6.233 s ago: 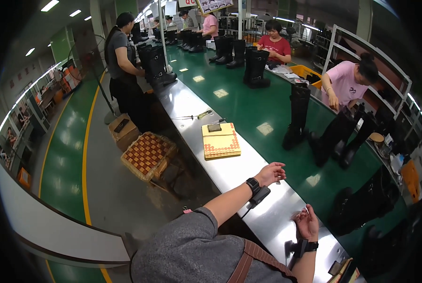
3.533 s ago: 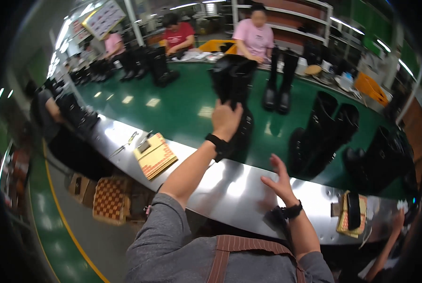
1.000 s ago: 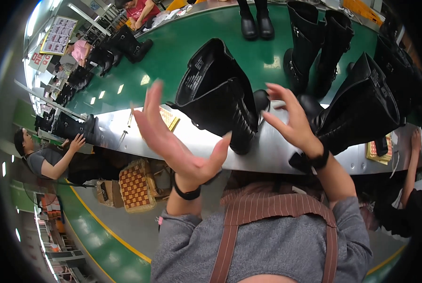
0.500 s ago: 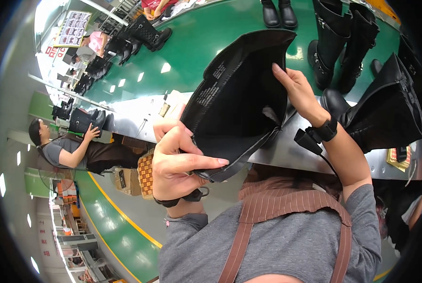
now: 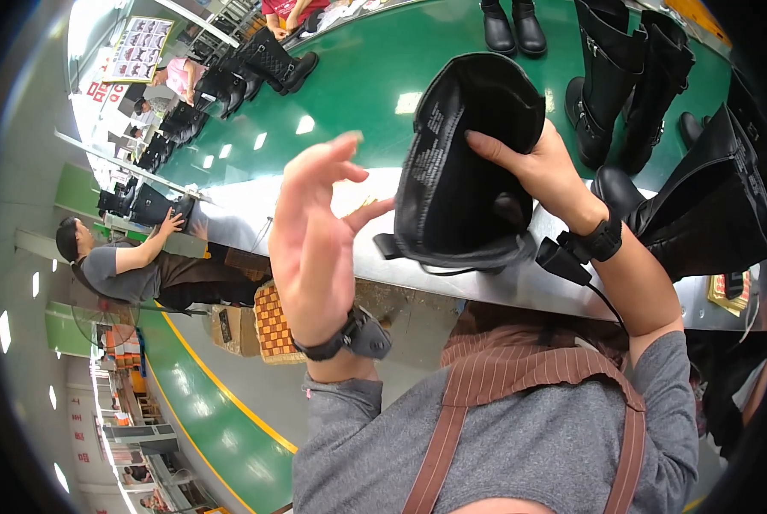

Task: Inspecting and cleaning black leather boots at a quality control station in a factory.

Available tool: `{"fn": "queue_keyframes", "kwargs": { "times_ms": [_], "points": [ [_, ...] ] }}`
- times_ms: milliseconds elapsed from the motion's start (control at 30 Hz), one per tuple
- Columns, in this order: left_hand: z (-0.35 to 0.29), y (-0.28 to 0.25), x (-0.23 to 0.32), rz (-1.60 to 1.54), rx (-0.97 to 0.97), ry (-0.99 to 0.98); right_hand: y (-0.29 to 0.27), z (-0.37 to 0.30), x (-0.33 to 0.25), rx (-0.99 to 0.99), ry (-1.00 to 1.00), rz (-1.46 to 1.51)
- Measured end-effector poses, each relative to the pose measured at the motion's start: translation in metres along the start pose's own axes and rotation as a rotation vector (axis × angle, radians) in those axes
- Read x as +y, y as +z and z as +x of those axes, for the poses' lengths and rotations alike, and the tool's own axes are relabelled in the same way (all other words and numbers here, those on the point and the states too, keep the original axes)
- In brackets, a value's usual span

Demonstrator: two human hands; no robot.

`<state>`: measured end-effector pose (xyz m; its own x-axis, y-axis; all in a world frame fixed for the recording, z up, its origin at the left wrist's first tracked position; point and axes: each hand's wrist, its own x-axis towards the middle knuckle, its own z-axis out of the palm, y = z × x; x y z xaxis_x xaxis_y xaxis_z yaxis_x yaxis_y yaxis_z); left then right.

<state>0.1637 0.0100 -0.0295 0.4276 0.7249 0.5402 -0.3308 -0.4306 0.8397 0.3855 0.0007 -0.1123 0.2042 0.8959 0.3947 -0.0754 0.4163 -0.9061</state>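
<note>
A tall black boot (image 5: 473,184) stands in front of me with its shaft opening facing up, so its dark lining and pale printed marks show. My right hand (image 5: 550,176) grips the shaft's right rim, thumb inside and fingers hidden outside. To the left of the boot, my left hand (image 5: 315,236) is raised with fingers apart and holds nothing. One of its fingertips comes close to the boot's left side; whether it touches I cannot tell. The boot's foot is hidden below the shaft.
Another black boot (image 5: 700,201) stands open-topped at my right, near a buckled pair (image 5: 606,86). More boots (image 5: 513,30) stand across the green work surface (image 5: 349,103). A co-worker (image 5: 126,270) handles boots at far left. A checkered stool (image 5: 278,321) and carton (image 5: 233,330) are below.
My left hand has let go of the boot's rim and moved up and left, fingers spreading. The shaft opening has become narrower and rounder, turned in my right hand.
</note>
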Motion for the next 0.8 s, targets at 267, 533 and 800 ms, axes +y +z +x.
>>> {"fn": "queue_keyframes", "kwargs": {
  "times_ms": [267,533,800],
  "points": [
    [0.038,0.002,-0.019,0.094,-0.240,-0.322,0.000,-0.004,0.000,0.087,0.018,-0.137],
    [0.037,0.007,-0.030,-0.222,-0.196,-0.318,-0.004,-0.009,0.000,0.112,-0.012,-0.075],
    [0.039,0.007,-0.043,-0.292,-0.191,-0.330,-0.016,-0.015,0.004,0.135,0.004,-0.114]
  ]
}}
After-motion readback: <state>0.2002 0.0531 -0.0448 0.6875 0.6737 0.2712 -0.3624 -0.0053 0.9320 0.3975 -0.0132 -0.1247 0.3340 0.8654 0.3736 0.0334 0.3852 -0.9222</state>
